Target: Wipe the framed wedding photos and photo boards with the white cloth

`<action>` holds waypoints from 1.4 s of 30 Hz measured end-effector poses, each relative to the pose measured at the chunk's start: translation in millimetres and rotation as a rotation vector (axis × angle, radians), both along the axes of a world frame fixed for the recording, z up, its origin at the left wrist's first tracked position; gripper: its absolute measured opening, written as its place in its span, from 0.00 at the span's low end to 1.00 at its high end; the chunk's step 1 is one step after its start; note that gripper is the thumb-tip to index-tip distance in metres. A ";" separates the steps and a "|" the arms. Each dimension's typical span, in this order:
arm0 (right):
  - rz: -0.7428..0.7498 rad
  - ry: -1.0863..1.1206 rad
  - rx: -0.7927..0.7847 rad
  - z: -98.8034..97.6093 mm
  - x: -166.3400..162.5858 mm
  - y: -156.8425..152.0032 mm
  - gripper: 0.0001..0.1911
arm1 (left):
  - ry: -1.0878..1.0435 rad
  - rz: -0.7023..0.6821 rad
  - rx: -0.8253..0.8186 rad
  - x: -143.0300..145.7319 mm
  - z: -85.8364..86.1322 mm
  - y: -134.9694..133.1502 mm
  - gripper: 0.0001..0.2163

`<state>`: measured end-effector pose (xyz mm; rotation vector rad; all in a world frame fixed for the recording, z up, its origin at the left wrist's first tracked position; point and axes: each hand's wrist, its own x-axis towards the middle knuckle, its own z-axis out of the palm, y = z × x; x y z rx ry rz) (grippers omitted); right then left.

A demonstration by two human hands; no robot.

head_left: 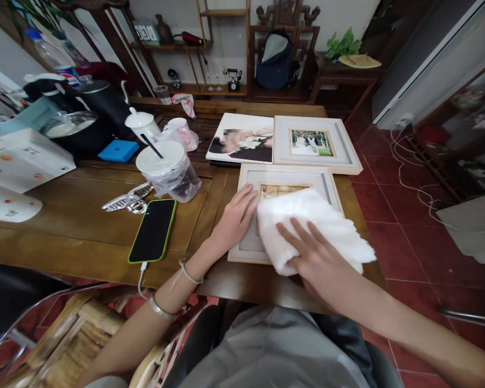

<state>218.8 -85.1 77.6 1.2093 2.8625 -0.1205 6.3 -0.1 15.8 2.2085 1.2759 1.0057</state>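
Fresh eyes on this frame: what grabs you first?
The fluffy white cloth near the middle, pressed under the right hand onto a pale picture frame lying flat at the near edge of the table; the left hand lies flat on the frame's left side. Next, the black phone in a green case to the left, near a lidded plastic cup. Behind them lie a second frame and a photo print.
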 end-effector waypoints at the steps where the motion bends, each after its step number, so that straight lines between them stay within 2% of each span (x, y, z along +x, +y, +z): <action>1: -0.019 -0.004 0.004 3.1 7.5 -2.2 0.14 | 0.011 -0.006 0.001 -0.6 -0.2 0.0 0.17; 10: -0.204 0.064 0.028 18.8 75.8 -14.6 0.16 | 0.037 -0.041 -0.023 -0.3 1.9 -1.4 0.17; 13: -0.357 0.099 0.045 21.7 82.9 2.0 0.13 | 0.047 -0.051 -0.029 0.5 1.7 -1.5 0.18; 16: -0.529 0.107 0.133 17.1 75.5 33.0 0.10 | 0.072 -0.070 -0.040 0.4 1.8 -1.1 0.18; 18: -0.478 0.127 0.249 10.6 60.4 57.7 0.11 | 0.084 -0.078 -0.043 -0.1 2.0 -0.8 0.18; 20: -0.296 0.116 0.366 3.2 37.1 82.2 0.14 | 0.087 -0.084 -0.035 -0.4 2.2 -0.6 0.19; 25: 0.005 0.021 0.343 -8.7 -31.8 125.2 0.13 | 0.067 -0.088 -0.003 0.0 5.7 -1.1 0.14; 27: 0.067 -0.031 0.332 -8.8 -46.6 131.2 0.15 | 0.065 -0.084 0.005 0.5 7.7 -1.5 0.10; 29: 0.080 -0.079 0.320 -6.4 -47.0 131.6 0.18 | 0.068 -0.090 0.006 0.9 8.6 -1.6 0.10; 33: 0.043 -0.140 0.283 2.7 -10.7 123.1 0.11 | 0.064 -0.096 0.010 0.3 4.8 -1.1 0.11; 38: -0.119 -0.193 0.253 13.3 59.8 108.2 0.22 | 0.049 -0.084 0.003 -0.8 -1.8 0.4 0.12; 42: -0.208 -0.209 0.262 17.1 93.0 97.8 0.19 | 0.046 -0.081 -0.015 -0.4 -2.6 0.9 0.12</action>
